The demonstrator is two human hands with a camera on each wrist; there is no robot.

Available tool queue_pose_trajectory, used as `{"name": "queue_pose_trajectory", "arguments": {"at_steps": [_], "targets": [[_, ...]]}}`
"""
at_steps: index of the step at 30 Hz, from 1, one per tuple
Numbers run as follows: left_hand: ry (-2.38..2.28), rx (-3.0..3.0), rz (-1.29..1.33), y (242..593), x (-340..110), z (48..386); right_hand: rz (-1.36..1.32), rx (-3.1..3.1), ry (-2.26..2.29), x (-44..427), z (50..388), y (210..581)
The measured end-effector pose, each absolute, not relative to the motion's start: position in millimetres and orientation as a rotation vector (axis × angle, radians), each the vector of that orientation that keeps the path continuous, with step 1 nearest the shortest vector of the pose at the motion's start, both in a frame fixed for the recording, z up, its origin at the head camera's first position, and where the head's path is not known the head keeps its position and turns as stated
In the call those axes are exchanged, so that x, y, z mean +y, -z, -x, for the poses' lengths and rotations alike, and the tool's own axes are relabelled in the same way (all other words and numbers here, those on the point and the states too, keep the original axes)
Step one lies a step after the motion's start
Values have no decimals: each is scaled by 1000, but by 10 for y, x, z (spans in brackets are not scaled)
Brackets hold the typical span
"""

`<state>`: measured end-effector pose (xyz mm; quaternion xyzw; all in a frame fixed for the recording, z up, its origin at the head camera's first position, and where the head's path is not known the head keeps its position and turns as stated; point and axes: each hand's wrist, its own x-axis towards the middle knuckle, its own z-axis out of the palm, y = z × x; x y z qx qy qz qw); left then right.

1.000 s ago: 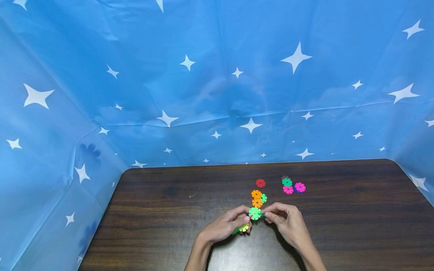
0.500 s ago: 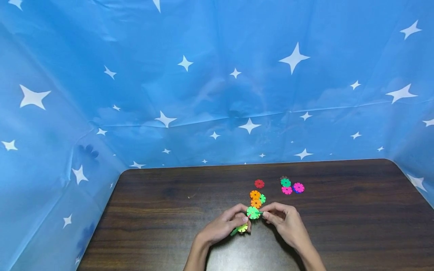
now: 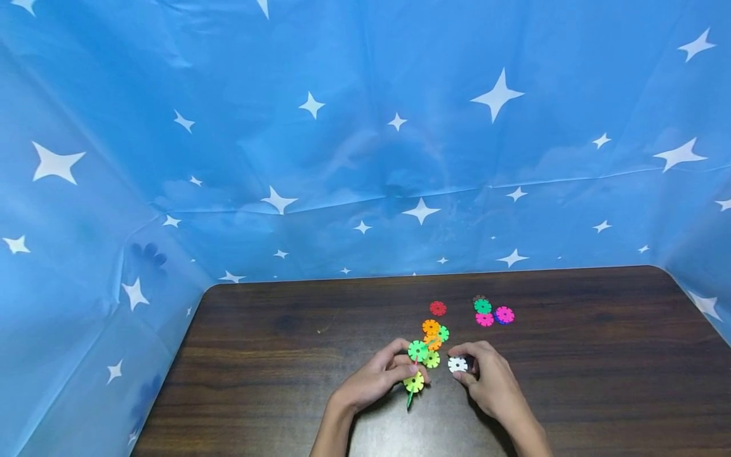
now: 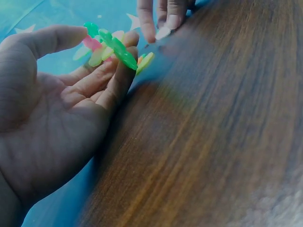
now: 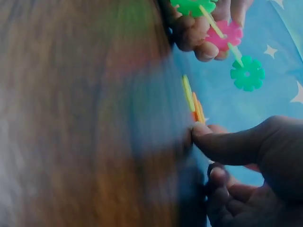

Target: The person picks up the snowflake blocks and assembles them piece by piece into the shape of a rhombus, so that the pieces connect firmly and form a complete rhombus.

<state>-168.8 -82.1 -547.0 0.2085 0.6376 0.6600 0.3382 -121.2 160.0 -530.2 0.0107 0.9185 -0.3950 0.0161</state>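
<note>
My left hand grips a chain of slotted plastic flower discs between thumb and fingers. A light green disc tops it, a yellow disc sits lower, and a green disc hangs edge-on at the bottom. From the right wrist, a pink disc shows in the middle and a green disc at one end. To the right, thumb and forefinger of my right hand pinch a white flower disc by its edges, low at the tabletop. Fingers mostly hide this disc in the left wrist view.
Loose discs lie beyond the hands on the dark wooden table: an orange disc, a yellow-green disc and a red disc. Farther right is a cluster with a pink disc. A blue star-patterned curtain borders the table.
My right hand has come away from the chain's green end disc and moved slightly right, onto the white disc. The chain has shifted left and turned in my left hand.
</note>
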Motion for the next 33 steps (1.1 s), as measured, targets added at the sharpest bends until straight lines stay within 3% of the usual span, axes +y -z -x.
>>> {"name": "queue_pose_trajectory", "arguments": {"at_steps": [6,14,33], "targets": [[-1721,1694,-463,5475,-818,1682,-114,2730,1438,1636,1249,5307],[-1710,1721,-564,5508,-832,1714,-88,2367,1954,1671,1282,5315],[-1673,1726,-602,5480,-811,1712,-158,2277,2017,1637,1287,5275]]}}
